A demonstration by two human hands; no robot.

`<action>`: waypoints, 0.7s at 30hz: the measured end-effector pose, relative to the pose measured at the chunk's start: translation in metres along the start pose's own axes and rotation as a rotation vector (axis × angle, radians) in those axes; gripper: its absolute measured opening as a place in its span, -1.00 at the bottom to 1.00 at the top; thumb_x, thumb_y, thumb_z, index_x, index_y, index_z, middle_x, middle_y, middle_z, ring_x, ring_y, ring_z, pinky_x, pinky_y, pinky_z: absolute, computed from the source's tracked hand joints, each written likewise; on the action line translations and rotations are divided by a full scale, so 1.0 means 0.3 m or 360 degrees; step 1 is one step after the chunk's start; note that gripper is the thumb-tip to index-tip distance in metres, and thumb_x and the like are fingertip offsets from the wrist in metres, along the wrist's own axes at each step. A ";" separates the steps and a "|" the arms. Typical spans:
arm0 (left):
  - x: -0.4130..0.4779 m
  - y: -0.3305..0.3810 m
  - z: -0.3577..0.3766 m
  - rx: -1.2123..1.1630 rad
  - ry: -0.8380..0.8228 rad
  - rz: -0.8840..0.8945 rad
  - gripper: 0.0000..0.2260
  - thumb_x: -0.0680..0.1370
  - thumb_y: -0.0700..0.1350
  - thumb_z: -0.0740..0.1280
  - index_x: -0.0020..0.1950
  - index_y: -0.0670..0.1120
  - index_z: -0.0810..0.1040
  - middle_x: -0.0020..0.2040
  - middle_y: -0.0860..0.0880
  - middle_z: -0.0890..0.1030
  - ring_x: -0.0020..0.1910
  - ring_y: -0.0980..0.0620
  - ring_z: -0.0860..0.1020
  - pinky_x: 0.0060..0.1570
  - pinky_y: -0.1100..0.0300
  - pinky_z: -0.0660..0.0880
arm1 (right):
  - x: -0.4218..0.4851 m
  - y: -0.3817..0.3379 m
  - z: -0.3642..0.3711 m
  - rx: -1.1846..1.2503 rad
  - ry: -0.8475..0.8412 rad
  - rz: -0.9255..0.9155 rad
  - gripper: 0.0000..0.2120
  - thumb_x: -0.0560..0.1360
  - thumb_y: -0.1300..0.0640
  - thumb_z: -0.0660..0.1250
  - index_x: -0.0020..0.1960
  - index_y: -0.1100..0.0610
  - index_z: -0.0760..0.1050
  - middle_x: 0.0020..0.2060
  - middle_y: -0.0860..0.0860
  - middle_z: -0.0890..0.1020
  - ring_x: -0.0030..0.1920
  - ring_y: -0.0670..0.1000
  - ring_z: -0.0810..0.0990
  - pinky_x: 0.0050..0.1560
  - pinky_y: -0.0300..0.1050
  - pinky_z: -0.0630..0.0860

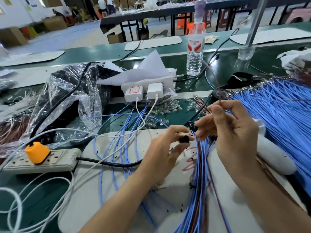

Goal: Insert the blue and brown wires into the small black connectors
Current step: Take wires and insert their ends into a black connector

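A small black connector sits pinched between the thumb and fingertips of the worker's left hand, held above a white mat on the green table. The right hand, just beside it, has its grip clenched on a thin brown wire that rises from between thumb and forefinger. Whether any wire end is already seated in this connector cannot be told; the meeting point is small and blurred.

Beneath both hands hangs a bundle of blue and brown wires, gathered at the top beside the connector, which suggests a good number of pairs are already assembled. Much appears left to do: a large heap of blue wires lies to the right, and loose blue wires trail across the mat to the left. Tiny dark pieces dot the mat, possibly spare connectors.

Farther out stand a water bottle and a power strip with an orange plug.
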State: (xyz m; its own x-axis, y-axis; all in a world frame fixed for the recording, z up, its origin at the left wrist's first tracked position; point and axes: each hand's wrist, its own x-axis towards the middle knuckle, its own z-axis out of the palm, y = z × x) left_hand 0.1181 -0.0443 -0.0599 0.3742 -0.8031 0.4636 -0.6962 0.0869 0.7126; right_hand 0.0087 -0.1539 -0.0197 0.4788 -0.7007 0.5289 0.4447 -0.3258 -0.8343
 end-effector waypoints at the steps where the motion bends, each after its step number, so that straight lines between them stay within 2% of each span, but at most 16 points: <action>1: 0.000 0.001 0.000 -0.0027 0.0007 -0.0031 -0.83 0.55 -0.25 0.32 0.11 -0.09 0.44 -0.05 0.14 0.63 -0.14 0.39 0.55 -0.14 0.48 0.42 | -0.003 0.001 0.003 0.0012 -0.0029 0.0010 -0.88 0.57 0.03 0.22 -0.09 0.05 0.44 -0.32 0.03 0.65 -0.46 0.03 0.63 -0.43 -0.21 0.54; 5: 0.003 0.000 -0.004 -0.0030 0.0085 -0.0046 -0.89 0.54 -0.20 0.33 0.04 -0.09 0.45 -0.16 0.33 0.56 -0.09 0.30 0.58 -0.12 0.39 0.47 | -0.012 0.003 0.013 -0.0029 -0.0083 0.0041 -0.82 0.52 -0.05 0.30 -0.17 0.03 0.48 -0.34 0.09 0.57 -0.45 0.01 0.64 -0.44 -0.19 0.55; 8: 0.005 0.005 -0.009 -0.0007 0.0106 0.0052 -0.86 0.53 -0.20 0.34 0.07 -0.09 0.47 -0.13 0.20 0.59 -0.07 0.15 0.60 -0.08 0.25 0.52 | -0.016 0.011 0.017 -0.0097 -0.0125 0.0088 -0.84 0.49 -0.04 0.33 -0.18 0.04 0.50 -0.41 0.10 0.54 -0.48 -0.01 0.61 -0.44 -0.20 0.53; 11: 0.007 0.003 -0.007 0.0025 0.0104 0.0143 -0.85 0.53 -0.22 0.34 0.09 -0.11 0.49 -0.08 0.11 0.60 -0.12 0.11 0.58 -0.09 0.19 0.52 | -0.018 0.019 0.020 -0.0077 -0.0133 0.0114 -0.87 0.49 0.01 0.34 -0.18 0.05 0.53 -0.42 0.07 0.54 -0.48 0.00 0.61 -0.44 -0.20 0.54; 15: 0.006 -0.008 -0.004 0.0012 0.0106 0.0120 -0.84 0.54 -0.20 0.34 0.09 -0.20 0.52 -0.07 0.00 0.64 -0.09 0.03 0.62 -0.09 0.05 0.55 | -0.020 0.026 0.021 -0.0043 -0.0143 0.0074 -0.90 0.51 0.06 0.34 -0.15 0.06 0.56 -0.42 -0.01 0.60 -0.42 -0.01 0.65 -0.37 -0.21 0.58; 18: 0.009 -0.008 -0.002 0.0017 0.0126 0.0129 -0.85 0.54 -0.19 0.35 0.08 -0.20 0.52 -0.06 -0.02 0.65 -0.08 0.03 0.62 -0.07 0.05 0.55 | -0.021 0.037 0.019 -0.0177 -0.0160 0.0051 -0.91 0.51 0.05 0.36 -0.13 0.06 0.56 -0.40 -0.06 0.61 -0.40 -0.03 0.65 -0.33 -0.16 0.59; 21: 0.008 -0.009 -0.002 0.0025 0.0139 0.0165 -0.86 0.53 -0.22 0.36 0.08 -0.19 0.53 -0.06 -0.02 0.65 -0.09 0.08 0.62 -0.06 0.14 0.56 | -0.022 0.045 0.017 -0.0292 -0.0154 -0.0002 -0.92 0.50 0.09 0.36 -0.13 0.08 0.57 -0.40 -0.05 0.60 -0.41 -0.04 0.63 -0.34 -0.11 0.58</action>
State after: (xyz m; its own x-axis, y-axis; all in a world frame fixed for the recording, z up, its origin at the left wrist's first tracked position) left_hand 0.1212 -0.0460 -0.0603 0.3516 -0.7358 0.5788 -0.7430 0.1569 0.6507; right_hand 0.0154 -0.1506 -0.0336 0.5528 -0.6387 0.5353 0.3046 -0.4430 -0.8432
